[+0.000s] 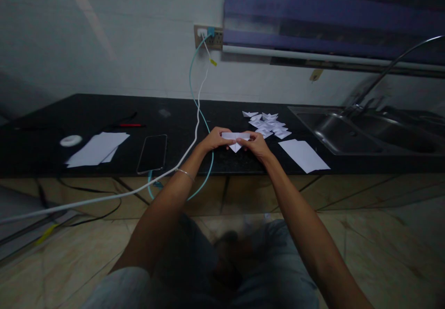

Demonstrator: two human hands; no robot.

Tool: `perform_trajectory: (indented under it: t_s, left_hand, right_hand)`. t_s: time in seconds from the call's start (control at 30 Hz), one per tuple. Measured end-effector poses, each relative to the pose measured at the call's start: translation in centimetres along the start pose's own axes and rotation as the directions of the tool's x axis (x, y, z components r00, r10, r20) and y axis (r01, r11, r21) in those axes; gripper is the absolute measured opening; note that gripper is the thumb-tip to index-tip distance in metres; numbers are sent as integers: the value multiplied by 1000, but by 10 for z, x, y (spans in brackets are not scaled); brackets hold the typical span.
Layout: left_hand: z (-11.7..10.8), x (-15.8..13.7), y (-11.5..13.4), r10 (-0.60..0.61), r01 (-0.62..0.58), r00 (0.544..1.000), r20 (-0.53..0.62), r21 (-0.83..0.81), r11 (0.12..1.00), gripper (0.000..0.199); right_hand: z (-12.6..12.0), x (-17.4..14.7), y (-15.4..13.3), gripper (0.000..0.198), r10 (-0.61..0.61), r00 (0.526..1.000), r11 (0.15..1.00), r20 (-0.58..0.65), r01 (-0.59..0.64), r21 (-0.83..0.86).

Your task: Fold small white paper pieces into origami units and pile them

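Where the left hand (pixel 216 139) and the right hand (pixel 257 145) are close together: one folded white paper (pixel 235 135) is held above the front part of the black table (pixel 156 112), its pointed tip turned toward the person.
Left hand: it pinches the left end of this paper, thumb on the near face.
Right hand: it pinches the right end in similar manner.
Paper boats (pixel 267 124): a group lies just beyond the right hand, several touching each other.
White sheets (pixel 304 155): these lie to the right, near the steel sink (pixel 330 130).
Left side: a smartphone (pixel 152 154), a paper stack (pixel 99 149) and a red pen (pixel 130 125) lie there.
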State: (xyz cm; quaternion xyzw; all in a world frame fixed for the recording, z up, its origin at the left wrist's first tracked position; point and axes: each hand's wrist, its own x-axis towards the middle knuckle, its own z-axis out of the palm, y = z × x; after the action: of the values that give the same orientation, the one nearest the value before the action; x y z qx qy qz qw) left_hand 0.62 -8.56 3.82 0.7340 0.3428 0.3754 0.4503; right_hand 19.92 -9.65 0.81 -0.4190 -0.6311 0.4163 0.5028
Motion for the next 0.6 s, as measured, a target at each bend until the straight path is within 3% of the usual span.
perform_trajectory:
  t_s: [0.3,0.6]
  left_hand:
    - [-5,12,-25,51,-52,999,-18,-15,999,30]
    - [-3,9,-20,82,-82,997,3,-48,995,33]
  right_hand:
    - [0,3,7,40,0,1000,1000,-1,0,4]
    - [1,4,5,39,6,998,1000,-64,-5,11]
